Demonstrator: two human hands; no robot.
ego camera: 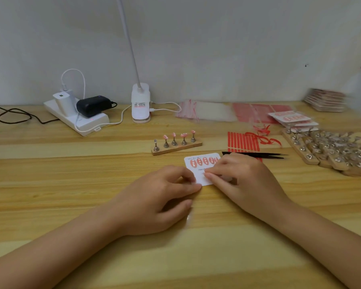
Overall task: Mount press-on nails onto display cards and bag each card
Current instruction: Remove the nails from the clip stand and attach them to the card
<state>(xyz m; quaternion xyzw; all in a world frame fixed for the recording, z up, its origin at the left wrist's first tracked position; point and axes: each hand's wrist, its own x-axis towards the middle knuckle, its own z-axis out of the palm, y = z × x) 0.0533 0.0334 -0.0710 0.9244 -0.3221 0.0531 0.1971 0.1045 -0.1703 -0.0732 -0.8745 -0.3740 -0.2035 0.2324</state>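
- the left hand rests on the wooden bench nearest the viewer, its fingers curled in to pinch the lower left corner of the display card, probably to keep it from sliding.
- the right hand lies across the card's right side with fingers bent, the tips pressing the lower half of the card; whether a nail or adhesive tab sits under them is hidden.
- the card lies flat on the bench between both hands, its top row already carrying five pink press-on nails, so the lower row looks like the part being worked on.
- just behind the card, a wooden holder strip carries small metal stands; four hold pink nails and the leftmost stand looks bare, kept close so nails are an easy reach.
- black tweezers lie to the right of the card beside a sheet of red adhesive strips, both within the right hand's reach.
- further right, a heap of empty holders and metal stands looks set aside.
- beyond those, finished cards sit stacked, with clear bags spread near the wall, ready for bagging.
- at the back left stand a clip lamp and a power strip with chargers.
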